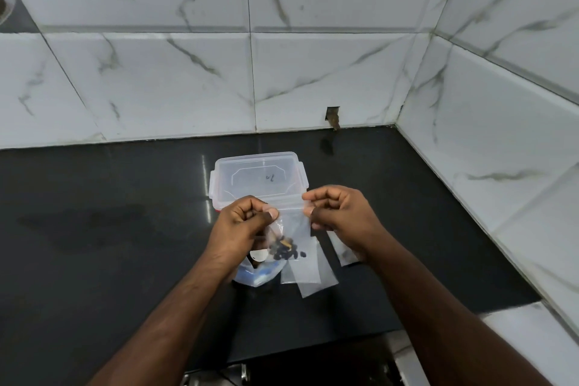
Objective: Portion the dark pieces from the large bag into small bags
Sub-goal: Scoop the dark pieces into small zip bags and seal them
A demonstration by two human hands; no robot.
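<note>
A small clear zip bag (pixel 294 226) hangs over the black counter (pixel 109 229), held up by both hands at its top strip. My left hand (pixel 244 226) pinches the left end of that strip. The right end is pinched by my right hand (pixel 338 213). Several dark pieces (pixel 285 251) lie in the bag's lower left corner. Below it stands the large bag (pixel 260 273), clear with blue at its base, partly hidden by my left wrist. Empty small bags (pixel 308 276) lie flat on the counter to its right, and another small bag (pixel 344 252) shows under my right wrist.
A clear plastic box with red-trimmed clips (pixel 258 180) stands just behind my hands. White marble tile walls close the back and right sides. A dull smear marks the counter at the left (pixel 94 219). The counter's front edge lies below my forearms.
</note>
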